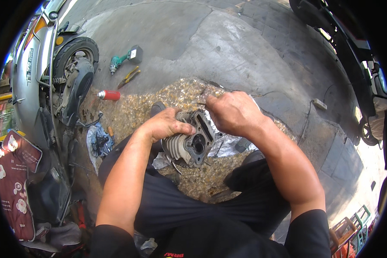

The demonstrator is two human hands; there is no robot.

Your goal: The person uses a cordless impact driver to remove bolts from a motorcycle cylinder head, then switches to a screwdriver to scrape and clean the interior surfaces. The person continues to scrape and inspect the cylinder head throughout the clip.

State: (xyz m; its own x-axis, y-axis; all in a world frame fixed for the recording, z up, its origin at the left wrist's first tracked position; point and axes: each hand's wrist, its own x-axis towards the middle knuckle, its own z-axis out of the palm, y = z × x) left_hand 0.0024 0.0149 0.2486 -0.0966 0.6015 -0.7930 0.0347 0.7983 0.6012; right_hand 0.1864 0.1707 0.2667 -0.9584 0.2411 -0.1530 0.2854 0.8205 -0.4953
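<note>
The left hand [165, 124] grips a finned metal engine cylinder [189, 144], with the fingers closed over its upper edge and the thumb lying across the flat gasket face. The cylinder is held in the air above the person's knees, tilted so that the gasket face and its round bore point up toward the camera. The cooling fins sit on the lower left side, under the left palm.

The right hand [234, 112] is positioned at the top right corner of the cylinder. Its fingers are closed in a pinch around a thin, dark tool [201, 103], whose kind cannot be determined; the tip projects to the left of the knuckles.

Below the cylinder, a crumpled silver sheet [228, 144] lies on the stained concrete ground [228, 51]. Farther left on the ground lie a red spray can [109, 95], a pair of yellow-handled pliers [128, 77] and a green cordless drill [124, 58], well apart from the hands. A grey scooter [51, 81] stands along the left edge.
</note>
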